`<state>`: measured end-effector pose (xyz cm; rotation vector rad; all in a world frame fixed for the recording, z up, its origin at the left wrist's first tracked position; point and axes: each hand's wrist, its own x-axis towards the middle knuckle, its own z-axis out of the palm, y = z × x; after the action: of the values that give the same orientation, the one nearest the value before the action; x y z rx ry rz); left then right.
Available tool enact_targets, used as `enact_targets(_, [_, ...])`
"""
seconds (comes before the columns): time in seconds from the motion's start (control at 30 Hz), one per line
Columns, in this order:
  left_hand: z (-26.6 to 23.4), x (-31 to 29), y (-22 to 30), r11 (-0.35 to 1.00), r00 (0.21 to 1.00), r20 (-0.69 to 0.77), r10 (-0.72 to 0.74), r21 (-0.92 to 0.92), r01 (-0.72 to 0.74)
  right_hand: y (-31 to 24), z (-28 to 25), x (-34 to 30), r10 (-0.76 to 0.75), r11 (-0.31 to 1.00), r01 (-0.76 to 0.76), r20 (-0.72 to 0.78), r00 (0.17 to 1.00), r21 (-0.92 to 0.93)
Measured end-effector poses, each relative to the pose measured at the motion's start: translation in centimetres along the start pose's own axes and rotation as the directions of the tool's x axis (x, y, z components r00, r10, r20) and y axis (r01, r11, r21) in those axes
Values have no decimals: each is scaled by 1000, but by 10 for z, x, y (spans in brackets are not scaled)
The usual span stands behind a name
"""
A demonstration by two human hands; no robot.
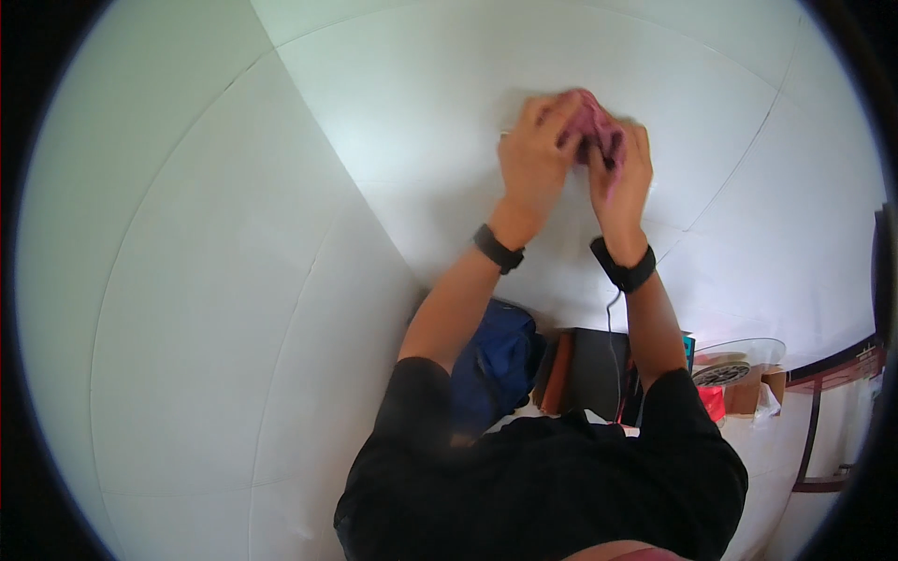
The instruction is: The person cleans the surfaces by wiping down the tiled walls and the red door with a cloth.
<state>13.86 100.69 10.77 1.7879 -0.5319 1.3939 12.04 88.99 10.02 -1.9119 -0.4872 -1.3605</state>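
Note:
Both my arms reach up in front of the pale tiled wall. A crumpled pink cloth is bunched between my hands, with a small dark thing in its folds that I cannot make out. My left hand has its fingers curled over the cloth's left side. On the other side my right hand grips the cloth, its thumb pointing up into the folds. Black bands are around both wrists. A thin dark cable hangs down below my right wrist.
Lower down, a blue bag sits by the wall corner, beside dark upright boxes or folders. To their right are a round clock-like dial, a cardboard box and a red item. A dark-red frame edges the right.

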Motion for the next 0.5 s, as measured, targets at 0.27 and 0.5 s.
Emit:
enact_targets(0.27, [22,20,38,984,987,82,135,-129,-124,10,-37,22,-20,1000,22,-103,994,19])
enact_targets(0.5, [-10,71,20,997,996,-33,80,-9,-80,-18,6,71,-83,989,101,-153,985,109])
